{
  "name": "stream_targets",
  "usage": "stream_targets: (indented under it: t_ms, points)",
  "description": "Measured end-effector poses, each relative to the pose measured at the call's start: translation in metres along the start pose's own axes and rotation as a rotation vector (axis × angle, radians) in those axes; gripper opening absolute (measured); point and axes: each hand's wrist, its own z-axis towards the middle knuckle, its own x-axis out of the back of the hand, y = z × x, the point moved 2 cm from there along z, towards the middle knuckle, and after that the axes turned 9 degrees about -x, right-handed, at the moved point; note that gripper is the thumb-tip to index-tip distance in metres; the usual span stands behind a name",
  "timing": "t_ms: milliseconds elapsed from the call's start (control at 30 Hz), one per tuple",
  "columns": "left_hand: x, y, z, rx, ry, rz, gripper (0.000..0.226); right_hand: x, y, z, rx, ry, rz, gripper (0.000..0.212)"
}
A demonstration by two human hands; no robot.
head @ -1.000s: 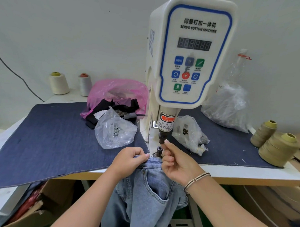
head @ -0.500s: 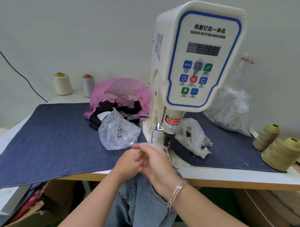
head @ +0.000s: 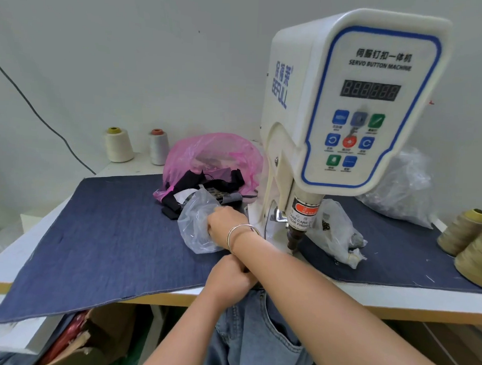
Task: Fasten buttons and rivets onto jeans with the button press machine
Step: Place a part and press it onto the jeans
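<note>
The white servo button machine point(head: 346, 104) stands on the table, its press head point(head: 296, 233) pointing down over the table's front. Light-blue jeans point(head: 256, 341) hang off the table's front edge below it. My left hand point(head: 231, 277) grips the jeans' top edge with curled fingers, partly under my right forearm. My right hand point(head: 225, 220) reaches left across it into a small clear plastic bag point(head: 194, 235) of small metal parts. Its fingers are hidden inside the bag.
A dark denim mat point(head: 96, 232) covers the table. A pink bag point(head: 213, 154) with black scraps lies behind the clear bag. Another small bag point(head: 333, 234) and a large clear bag point(head: 403, 188) sit right of the machine. Thread cones point(head: 462, 233) stand far right, two spools point(head: 118, 145) back left.
My right hand has left the press head, crossed over my left hand and gone into the clear bag. My left hand still holds the jeans, now lower at the table edge.
</note>
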Motion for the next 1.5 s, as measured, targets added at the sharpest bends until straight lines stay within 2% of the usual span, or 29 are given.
stream_targets:
  t_ms: [200, 500, 633, 1133, 1233, 1333, 1400, 1500]
  points:
    - [-0.001, 0.002, 0.0, -0.038, -0.024, 0.026, 0.018, 0.001, -0.001, -0.002, 0.034, 0.054, -0.104, 0.029]
    - [0.0, 0.007, -0.001, -0.065, -0.038, 0.089, 0.021, 0.001, 0.005, -0.01, 0.055, 0.066, -0.039, 0.028]
    - [0.0, 0.007, -0.002, -0.081, -0.035, 0.085, 0.022, 0.001, 0.003, -0.011, 0.093, 0.034, -0.078, 0.031]
    - [-0.002, 0.007, 0.0, -0.116, -0.04, 0.114, 0.016, 0.002, 0.0, -0.009, 0.116, 0.095, -0.196, 0.029]
    - [-0.002, 0.006, 0.0, -0.1, -0.043, 0.107, 0.017, 0.002, 0.0, -0.01, 0.108, 0.138, -0.117, 0.027]
    - [-0.002, 0.004, 0.0, -0.087, -0.04, 0.097, 0.018, 0.006, 0.004, -0.014, 0.056, 0.197, 0.076, 0.023]
    - [-0.002, 0.003, 0.001, -0.083, -0.035, 0.104, 0.027, 0.007, 0.01, -0.017, 0.001, 0.189, 0.215, 0.022]
    - [-0.002, 0.004, 0.0, -0.085, -0.035, 0.129, 0.024, 0.004, 0.019, -0.021, -0.077, 0.162, 0.389, 0.021]
